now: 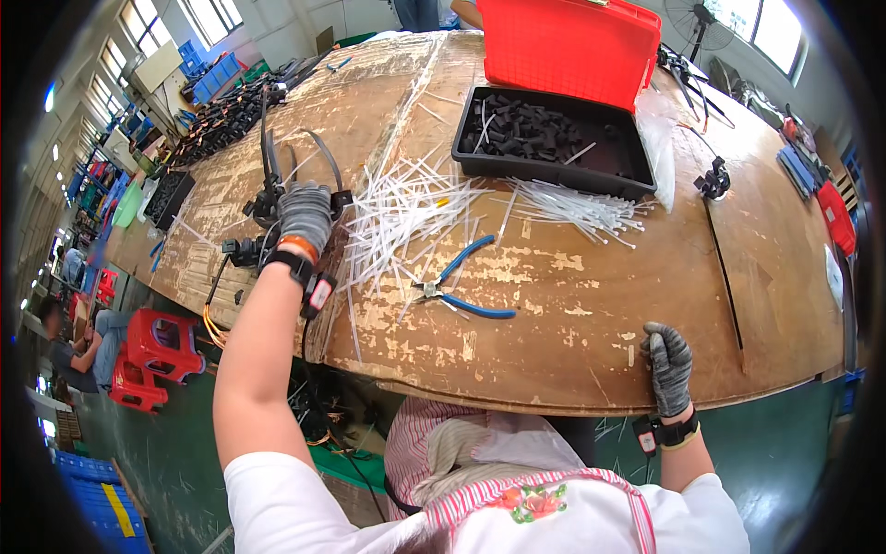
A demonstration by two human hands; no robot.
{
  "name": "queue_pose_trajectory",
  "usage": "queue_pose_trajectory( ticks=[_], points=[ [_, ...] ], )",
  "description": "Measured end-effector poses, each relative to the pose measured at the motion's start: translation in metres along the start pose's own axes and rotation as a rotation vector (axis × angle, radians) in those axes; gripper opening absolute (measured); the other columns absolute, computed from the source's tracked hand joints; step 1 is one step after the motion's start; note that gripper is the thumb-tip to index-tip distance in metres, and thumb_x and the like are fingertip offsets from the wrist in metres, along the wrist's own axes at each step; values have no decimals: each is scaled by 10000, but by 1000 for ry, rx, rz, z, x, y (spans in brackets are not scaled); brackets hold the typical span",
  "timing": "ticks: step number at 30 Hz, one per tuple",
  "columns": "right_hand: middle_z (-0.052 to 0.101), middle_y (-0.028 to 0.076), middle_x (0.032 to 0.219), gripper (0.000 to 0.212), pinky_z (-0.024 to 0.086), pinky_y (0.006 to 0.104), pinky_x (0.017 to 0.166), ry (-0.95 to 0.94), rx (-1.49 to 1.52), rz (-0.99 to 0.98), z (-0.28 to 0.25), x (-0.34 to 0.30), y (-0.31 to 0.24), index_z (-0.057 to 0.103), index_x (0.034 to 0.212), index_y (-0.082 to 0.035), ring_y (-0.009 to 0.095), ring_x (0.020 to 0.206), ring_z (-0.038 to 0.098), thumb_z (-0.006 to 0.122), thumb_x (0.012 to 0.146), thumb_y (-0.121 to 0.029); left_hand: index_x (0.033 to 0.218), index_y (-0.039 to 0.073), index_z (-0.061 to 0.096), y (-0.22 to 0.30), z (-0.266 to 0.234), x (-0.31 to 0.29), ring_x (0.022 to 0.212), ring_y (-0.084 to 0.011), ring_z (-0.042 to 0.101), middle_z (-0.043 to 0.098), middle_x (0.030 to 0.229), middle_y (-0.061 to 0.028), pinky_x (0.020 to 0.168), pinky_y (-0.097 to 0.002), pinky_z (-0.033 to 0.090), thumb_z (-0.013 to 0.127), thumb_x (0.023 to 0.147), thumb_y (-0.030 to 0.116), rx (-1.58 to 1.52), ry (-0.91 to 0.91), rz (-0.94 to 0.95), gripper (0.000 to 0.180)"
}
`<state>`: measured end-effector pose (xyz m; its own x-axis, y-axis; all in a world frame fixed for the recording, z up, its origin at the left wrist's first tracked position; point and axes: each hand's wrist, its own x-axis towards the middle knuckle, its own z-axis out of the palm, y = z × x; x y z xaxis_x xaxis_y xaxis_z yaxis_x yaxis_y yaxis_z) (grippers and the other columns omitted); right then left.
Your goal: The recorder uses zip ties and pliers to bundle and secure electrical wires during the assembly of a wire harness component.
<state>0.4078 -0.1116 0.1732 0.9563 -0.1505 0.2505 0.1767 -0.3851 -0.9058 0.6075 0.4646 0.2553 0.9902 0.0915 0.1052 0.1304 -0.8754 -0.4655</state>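
from here i see the left hand (pixel 305 214) curled over a black cable (pixel 265 205) at the table's (pixel 572 332) left side; i cannot tell if it grips. the right hand (pixel 670 362) is loosely closed, nothing showing inside. i judge this piece unfinished, many white ties (pixel 406 217) loose; the far heap (pixel 221 129) may be done.

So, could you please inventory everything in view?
Table: one, brown, centre
Diagonal cutters: one, blue handles, centre
Cable ties: many, white, centre piles
Large tray: one, black, table's far side
Small pieces: many, black, in large tray
Box: one, red, behind large tray
Plastic bag: one, clear, beside large tray
Cable assemblies: several, black, table's left and right
Stools: at least two, red, left floor
Other people: at least two, varied clothing, background
Fan: one, dark, upper right
Left grip: one, grey glove, at cable assemblies
Right grip: one, grey glove, table's near edge
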Motion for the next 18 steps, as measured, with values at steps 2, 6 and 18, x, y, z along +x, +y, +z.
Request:
queue_pose_trajectory(
  ticks=[2,6,18],
  points=[
    [624,-2,766,178,472,223,636,-10,-27,92,-4,-3,-1,657,1056,-41,77,693,566,571,967,-169,1002,102,670,8,-42,-23,989,-308,633,665,1016,-117,834,-417,511,665,804,182,-75,141,5,214],
    [650,21,816,159,504,238,686,-38,24,65,-3,5,-6,657,1064,-31,89,751,608,590,947,-117,1087,48,623,-13,-66,-61,926,-302,609,635,976,-125,856,-392,490,840,649,190,-598,443,36,509],
    [540,209,1296,677,404,439,1016,-714,-633,-483,95,67,-108,454,1372,-62,360,1213,506,692,817,-365,1103,24,595,88,-46,-207,834,-110,564,597,997,-35,760,-267,483,760,774,90,-1320,388,17,374]
  ],
)
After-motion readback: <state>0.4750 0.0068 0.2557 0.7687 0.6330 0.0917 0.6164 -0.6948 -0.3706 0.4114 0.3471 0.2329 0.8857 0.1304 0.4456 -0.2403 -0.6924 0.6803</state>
